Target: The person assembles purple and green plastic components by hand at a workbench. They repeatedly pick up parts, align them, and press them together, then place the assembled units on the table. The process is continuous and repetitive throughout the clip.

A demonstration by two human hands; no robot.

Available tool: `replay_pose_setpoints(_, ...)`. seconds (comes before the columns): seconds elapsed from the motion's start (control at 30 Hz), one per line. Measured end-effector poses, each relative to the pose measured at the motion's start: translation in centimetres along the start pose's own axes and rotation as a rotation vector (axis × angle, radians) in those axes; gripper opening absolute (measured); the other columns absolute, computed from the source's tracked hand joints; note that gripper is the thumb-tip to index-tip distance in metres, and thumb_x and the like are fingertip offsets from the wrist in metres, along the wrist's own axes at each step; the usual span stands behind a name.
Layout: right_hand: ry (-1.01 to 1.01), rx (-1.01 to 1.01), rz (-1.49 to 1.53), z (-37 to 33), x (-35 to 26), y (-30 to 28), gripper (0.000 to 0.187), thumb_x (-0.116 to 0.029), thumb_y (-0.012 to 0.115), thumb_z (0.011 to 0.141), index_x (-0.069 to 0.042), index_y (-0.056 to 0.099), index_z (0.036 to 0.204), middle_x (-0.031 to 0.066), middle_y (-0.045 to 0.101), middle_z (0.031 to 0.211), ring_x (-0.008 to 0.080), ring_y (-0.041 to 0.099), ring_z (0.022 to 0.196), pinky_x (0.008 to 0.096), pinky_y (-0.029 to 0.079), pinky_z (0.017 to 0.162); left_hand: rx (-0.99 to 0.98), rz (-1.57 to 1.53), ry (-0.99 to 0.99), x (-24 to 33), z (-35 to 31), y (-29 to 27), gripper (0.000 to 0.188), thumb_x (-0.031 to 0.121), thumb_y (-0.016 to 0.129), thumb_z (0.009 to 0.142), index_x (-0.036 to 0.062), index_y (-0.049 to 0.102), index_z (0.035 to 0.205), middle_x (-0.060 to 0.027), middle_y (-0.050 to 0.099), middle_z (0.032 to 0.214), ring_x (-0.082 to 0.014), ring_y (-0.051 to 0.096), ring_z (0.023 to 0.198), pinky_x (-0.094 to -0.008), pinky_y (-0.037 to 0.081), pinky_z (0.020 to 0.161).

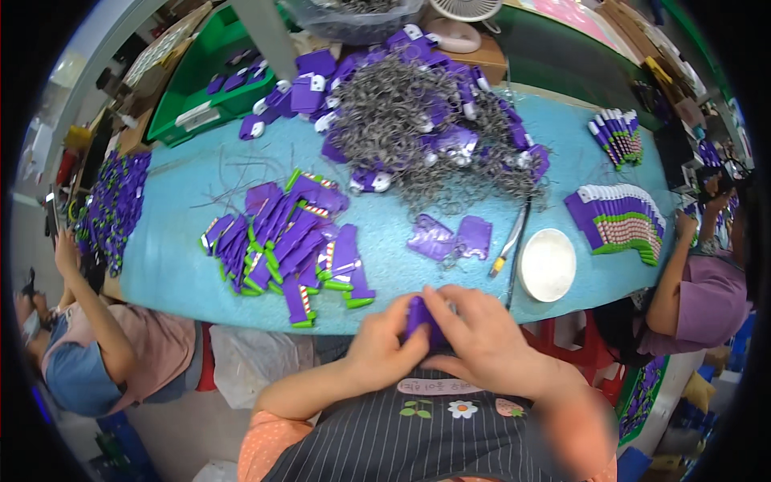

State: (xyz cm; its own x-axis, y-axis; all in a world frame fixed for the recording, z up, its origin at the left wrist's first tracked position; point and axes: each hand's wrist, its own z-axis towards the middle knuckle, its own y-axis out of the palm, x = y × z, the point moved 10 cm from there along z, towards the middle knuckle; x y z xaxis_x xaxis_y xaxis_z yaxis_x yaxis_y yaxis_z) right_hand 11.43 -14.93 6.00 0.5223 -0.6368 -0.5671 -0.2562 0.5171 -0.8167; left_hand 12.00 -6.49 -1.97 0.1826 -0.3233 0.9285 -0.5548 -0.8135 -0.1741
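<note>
Close to my body, at the table's near edge, a small purple plastic piece (417, 315) is held between both hands. My left hand (387, 339) pinches it from the left. My right hand (475, 325) closes around its other side, and those fingers hide most of it. Just beyond my hands lie two loose purple plastic pieces (474, 237). To the left spreads a pile of purple parts with green ends and striped strips (277, 241). A big tangle of grey wire rings (393, 112) covers purple parts with white ends (307, 94) at the far middle.
Right of my hands are a white bowl (548, 265) and a yellow-handled cutter knife (504, 255). Purple-and-green parts stand in a neat row (618, 221) farther right, with a smaller bundle (617, 138) behind. A green crate (181, 104) is far left. People sit at both sides.
</note>
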Motion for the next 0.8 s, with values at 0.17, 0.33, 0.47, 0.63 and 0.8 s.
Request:
replay_pose_setpoints(0.17,0.112,0.095,0.290,0.8,2.6,1.9,0.075,-0.023,0.082,0.059,0.004,0.046,0.119,0.0181,0.050,0.104,0.0326,0.055,0.091,0.0384,0.048,0.074,-0.113,-0.278,0.183,-1.6,-2.1,0.0,0.056,0.001,0.049,0.086,-0.0009,0.030,0.139,-0.0090,0.064,0.083,-0.0102,0.060,0.070,-0.0261,0.046,0.060)
replay_pose_setpoints(0.33,0.108,0.204,0.299,0.9,1.2,4.7,0.074,-0.022,0.084,0.057,0.004,0.047,0.116,0.0184,0.049,0.105,0.0318,0.056,0.088,0.0365,0.050,0.071,0.061,-0.147,0.145,-3.4,-3.0,-2.9,0.047,0.003,0.048,0.088,-0.0016,0.036,0.134,-0.0105,0.064,0.085,-0.0111,0.062,0.078,-0.0249,0.048,0.067)
replay_pose_setpoints(0.47,0.143,0.200,0.237,2.2,1.6,4.2,0.076,-0.022,0.084,0.056,0.004,0.047,0.117,0.0186,0.048,0.108,0.0315,0.055,0.089,0.0364,0.049,0.073,0.394,-0.634,0.161,-5.4,-5.4,-8.4,0.029,0.005,0.046,0.093,-0.0027,0.044,0.120,-0.0148,0.062,0.103,-0.0215,0.065,0.086,-0.0314,0.054,0.074)
replay_pose_setpoints(0.63,0.012,0.278,0.024,7.5,-0.8,3.8,0.068,-0.023,0.082,0.059,0.002,0.053,0.115,0.0166,0.050,0.109,0.0313,0.053,0.092,0.0367,0.046,0.075,0.596,-0.703,0.104,-8.1,-7.5,-14.8,0.027,0.017,0.042,0.096,-0.0014,0.044,0.116,-0.0168,0.062,0.101,-0.0247,0.066,0.086,-0.0333,0.055,0.074)
replay_pose_setpoints(0.8,0.016,0.135,-0.097,9.8,-0.9,7.7,0.036,-0.013,0.073,0.068,-0.001,0.057,0.097,0.0088,0.054,0.096,0.0258,0.054,0.095,0.0362,0.045,0.077,0.541,-0.632,0.086,-8.0,-4.4,-11.6,0.031,0.023,0.042,0.096,0.0001,0.044,0.117,-0.0180,0.064,0.098,-0.0251,0.066,0.081,-0.0336,0.055,0.070)
